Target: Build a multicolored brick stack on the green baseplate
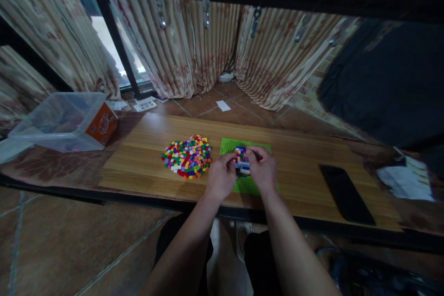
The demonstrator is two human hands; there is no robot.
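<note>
Person seated at a low wooden table [298, 171], both forearms reaching forward over its near edge. Left hand [219, 178] and right hand [262, 169] meet over a green baseplate [229, 146] that lies flat near the table's middle. Between the two hands stands a small block of stacked bricks [241, 161], mixed white, blue and red, resting on the baseplate. Left hand: fingers curled, thumb and fingertips pressed against the block's left side. Right hand: fingers bent down over the block's right and top, pinching it there; whether a loose brick sits under those fingertips cannot be told. Just left of the baseplate, not touching the hands, lies a flat heap of loose bricks [187, 156] in many colours. Far right on the table, well apart from the hands, a dark phone [347, 194] lies face up. Off the table's left end, a clear plastic bin [58, 120] with an orange label. Curtains [194, 46] hang behind; tiled floor below.
</note>
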